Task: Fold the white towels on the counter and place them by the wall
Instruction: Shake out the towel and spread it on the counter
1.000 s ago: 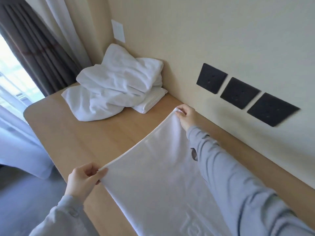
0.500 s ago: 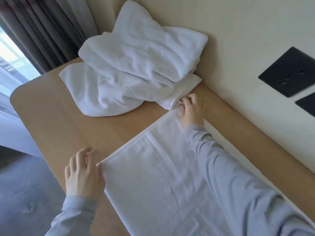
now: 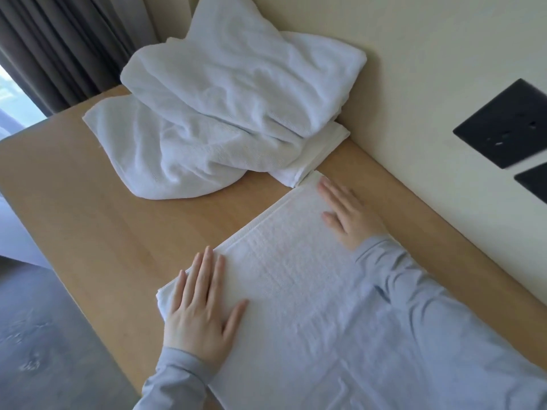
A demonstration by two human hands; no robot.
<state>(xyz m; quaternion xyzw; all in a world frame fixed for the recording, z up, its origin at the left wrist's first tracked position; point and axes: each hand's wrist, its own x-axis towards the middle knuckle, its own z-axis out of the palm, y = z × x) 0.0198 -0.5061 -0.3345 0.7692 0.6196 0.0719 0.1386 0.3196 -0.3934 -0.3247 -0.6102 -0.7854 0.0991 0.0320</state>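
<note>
Two hands lie flat on the towel (image 3: 296, 276) you are folding, and neither grips anything. Your left hand (image 3: 201, 303) presses with straight fingers on the towel's corner nearest the counter's (image 3: 118, 232) open front edge. Your right hand (image 3: 346, 211) presses the same way on the corner nearest the wall edge. The towel is spread on the near part of the counter, its far hem running slantwise from the front edge toward the wall (image 3: 414, 84). That hem looks doubled, so I judge you are smoothing a first fold.

To do this well, sweep both palms outward from the middle toward the hems, so ripples leave at the sides and do not bunch under your wrists. Check that the layers at the left corner match; the cloth there looks slightly rounded and may be out of line. Keep the right corner off the folded towel (image 3: 319, 149) it almost touches, or the next fold could drag it. Terry cloth is soft and clings to itself, so lift one end over and do not slide it.

The rumpled pile (image 3: 222, 113) sits in the far corner of the counter, leaning against the wall and resting on that folded towel. At least one more towel seems to wait there, so most of the task is left.

No basket, tray or bin is in view; the counter alone carries everything.
</note>
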